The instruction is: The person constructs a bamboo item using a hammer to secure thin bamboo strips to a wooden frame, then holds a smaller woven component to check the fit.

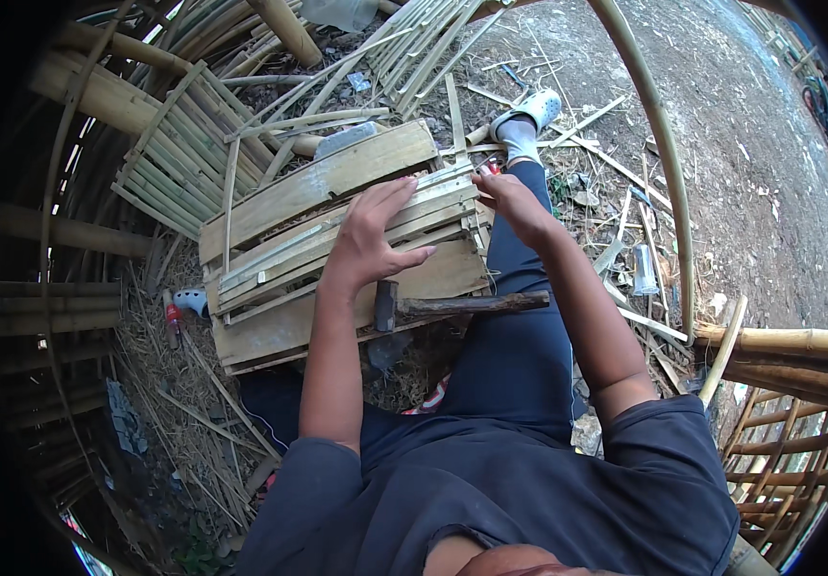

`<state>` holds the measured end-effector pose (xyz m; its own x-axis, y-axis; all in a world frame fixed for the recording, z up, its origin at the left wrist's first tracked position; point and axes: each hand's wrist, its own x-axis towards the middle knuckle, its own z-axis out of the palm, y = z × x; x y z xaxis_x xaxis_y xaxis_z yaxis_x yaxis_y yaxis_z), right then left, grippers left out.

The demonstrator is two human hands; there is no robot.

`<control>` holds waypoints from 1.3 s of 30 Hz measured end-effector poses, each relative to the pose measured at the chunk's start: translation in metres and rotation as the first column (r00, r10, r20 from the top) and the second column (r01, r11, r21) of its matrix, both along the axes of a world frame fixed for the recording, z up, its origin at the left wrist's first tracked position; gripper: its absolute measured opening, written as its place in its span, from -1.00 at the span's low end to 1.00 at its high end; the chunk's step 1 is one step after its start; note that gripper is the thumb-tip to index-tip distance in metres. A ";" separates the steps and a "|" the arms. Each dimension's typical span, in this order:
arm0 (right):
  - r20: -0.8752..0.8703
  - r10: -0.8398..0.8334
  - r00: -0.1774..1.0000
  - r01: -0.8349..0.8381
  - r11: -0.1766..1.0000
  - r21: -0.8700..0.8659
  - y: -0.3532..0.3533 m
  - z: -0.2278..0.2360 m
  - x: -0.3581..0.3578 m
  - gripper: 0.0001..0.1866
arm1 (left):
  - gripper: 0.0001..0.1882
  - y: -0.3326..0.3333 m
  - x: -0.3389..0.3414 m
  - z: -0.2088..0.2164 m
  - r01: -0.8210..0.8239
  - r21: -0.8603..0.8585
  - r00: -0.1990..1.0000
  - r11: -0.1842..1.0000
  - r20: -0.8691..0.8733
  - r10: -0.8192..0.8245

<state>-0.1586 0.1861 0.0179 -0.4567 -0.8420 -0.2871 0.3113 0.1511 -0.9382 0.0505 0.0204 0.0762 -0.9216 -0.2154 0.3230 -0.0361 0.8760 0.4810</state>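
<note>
The slats (438,200) lie lengthwise along the bench (318,189), centre to upper centre of the frame. The left hand (371,233) is positioned over the slats at frame centre, fingers extended together and thumb spread apart, gripping nothing; the right hand (515,204) is at their right-hand end, fingers bent, and whether it has hold of anything cannot be determined. Below the slats, the hammer (476,305) lies with its head at the bench's lower board and its handle pointing right.

No legible lettering, numbers or signs (print on red-labelled bottle (173,320) too small to read).
</note>
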 end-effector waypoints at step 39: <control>-0.668 0.141 0.731 -0.170 0.985 0.022 0.013 -0.007 0.045 -0.23 | -0.08 -0.001 0.042 0.008 0.030 0.140 0.993 0.990 0.107 -0.045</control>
